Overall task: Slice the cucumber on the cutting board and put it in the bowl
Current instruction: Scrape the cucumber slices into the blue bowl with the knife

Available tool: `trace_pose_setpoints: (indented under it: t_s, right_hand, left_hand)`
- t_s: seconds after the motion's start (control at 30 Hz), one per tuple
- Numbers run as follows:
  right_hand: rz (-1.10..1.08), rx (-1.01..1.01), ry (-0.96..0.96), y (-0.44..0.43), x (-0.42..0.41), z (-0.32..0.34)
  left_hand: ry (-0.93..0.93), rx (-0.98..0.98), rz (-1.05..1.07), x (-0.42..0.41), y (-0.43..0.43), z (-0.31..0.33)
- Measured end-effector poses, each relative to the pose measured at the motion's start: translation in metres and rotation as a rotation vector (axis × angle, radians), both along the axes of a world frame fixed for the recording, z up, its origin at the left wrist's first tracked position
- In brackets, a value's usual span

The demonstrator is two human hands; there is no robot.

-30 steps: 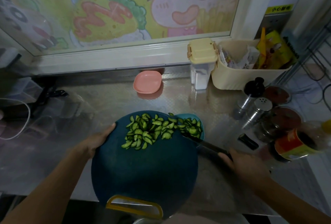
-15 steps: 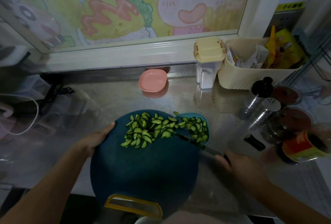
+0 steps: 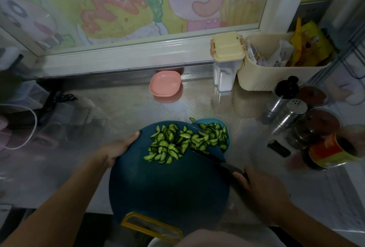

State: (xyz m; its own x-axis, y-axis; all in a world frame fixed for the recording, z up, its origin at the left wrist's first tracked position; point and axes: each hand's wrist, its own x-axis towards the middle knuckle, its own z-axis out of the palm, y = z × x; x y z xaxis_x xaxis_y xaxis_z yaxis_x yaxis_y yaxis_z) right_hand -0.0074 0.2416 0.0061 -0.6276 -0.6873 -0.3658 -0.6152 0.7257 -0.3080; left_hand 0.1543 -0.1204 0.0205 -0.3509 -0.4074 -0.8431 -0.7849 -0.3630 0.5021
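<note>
Head view: L hand (image 3: pixel 116 148) grips cutting board (image 3: pixel 167 183) at its far-left edge, thumb on top. Board's far-right edge sits over bowl (image 3: pixel 209 122), mid-table (image 3: pixel 138 112). R hand (image 3: pixel 262 189) fingers wrapped on knife (image 3: pixel 217 162). Blade tip has moved left into cucumber slices (image 3: pixel 169 144) vs 1 s ago. Some slices in bowl, most still on board, so scraping prob. only partway.

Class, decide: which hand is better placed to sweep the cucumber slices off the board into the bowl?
Right. The right hand holds the knife, its blade lying among the cucumber slices beside the bowl; the left hand is busy gripping the edge of the cutting board.
</note>
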Motion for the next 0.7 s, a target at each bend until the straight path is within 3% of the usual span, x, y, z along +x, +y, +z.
trace_pose_setpoints:
  t_s: [0.47, 0.7]
  right_hand:
    - [-0.107, -0.022, 0.063, 0.004, -0.005, -0.017]
    - [0.009, -0.035, 0.009, -0.001, -0.015, -0.015]
  left_hand:
    - [-0.033, -0.024, -0.002, 0.023, -0.020, 0.004]
    - [0.021, -0.043, 0.053, 0.039, -0.025, 0.014]
